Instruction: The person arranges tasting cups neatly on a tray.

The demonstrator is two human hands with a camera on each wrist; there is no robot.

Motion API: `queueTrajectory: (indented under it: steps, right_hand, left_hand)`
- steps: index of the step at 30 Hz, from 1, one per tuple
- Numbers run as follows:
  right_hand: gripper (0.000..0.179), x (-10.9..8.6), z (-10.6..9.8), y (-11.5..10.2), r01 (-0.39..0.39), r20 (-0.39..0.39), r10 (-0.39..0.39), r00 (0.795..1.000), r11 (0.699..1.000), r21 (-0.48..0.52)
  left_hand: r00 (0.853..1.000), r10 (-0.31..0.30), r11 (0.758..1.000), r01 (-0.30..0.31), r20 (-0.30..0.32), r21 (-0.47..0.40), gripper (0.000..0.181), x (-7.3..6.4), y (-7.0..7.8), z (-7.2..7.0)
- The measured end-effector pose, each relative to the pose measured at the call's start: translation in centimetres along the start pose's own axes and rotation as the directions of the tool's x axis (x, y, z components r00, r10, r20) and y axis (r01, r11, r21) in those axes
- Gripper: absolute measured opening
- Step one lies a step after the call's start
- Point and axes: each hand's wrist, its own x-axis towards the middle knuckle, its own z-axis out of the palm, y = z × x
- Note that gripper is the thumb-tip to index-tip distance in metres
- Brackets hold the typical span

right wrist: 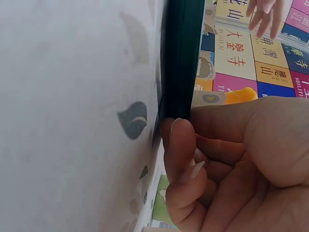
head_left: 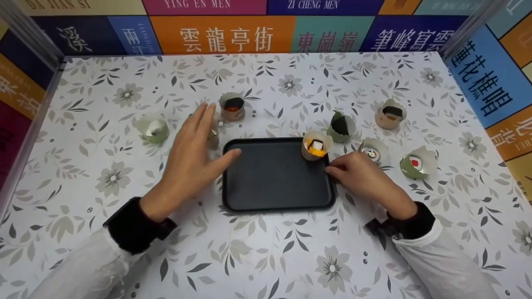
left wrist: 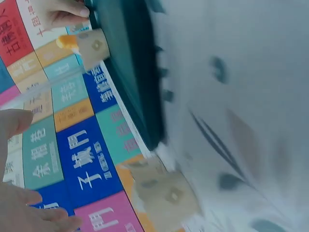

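Fingers of the right hand [head_left: 360, 172] pinch a black tray [head_left: 276, 180] bearing a sushi cup [head_left: 314, 152]; opposite, the left hand [head_left: 189, 155], fingers outstretched, holds nothing.

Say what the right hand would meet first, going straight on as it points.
The black tray; the right hand pinches its edge. The cup standing on it might come next, though depth is unclear.

Booth-like setup, wider room unclear: floral-covered counter [head_left: 266, 243] walled far, left and right by colourful Chinese-lettered panels [head_left: 226, 35].
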Motion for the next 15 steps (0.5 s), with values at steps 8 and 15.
queueTrajectory:
  steps: [8,15]
  right_hand:
    - [0.023,0.0,0.0,0.0,0.008,-0.005,-0.008,1.000,1.000,-0.010]
    - [0.021,0.0,0.0,0.0,-0.004,-0.001,0.004,1.000,1.000,-0.009]
  left_hand:
    - [0.953,-0.287,0.934,0.300,0.093,-0.193,0.106,0.0,-2.7,-1.0]
    - [0.916,-0.371,0.887,0.399,0.156,-0.232,0.106,1.1,-4.0,-0.2]
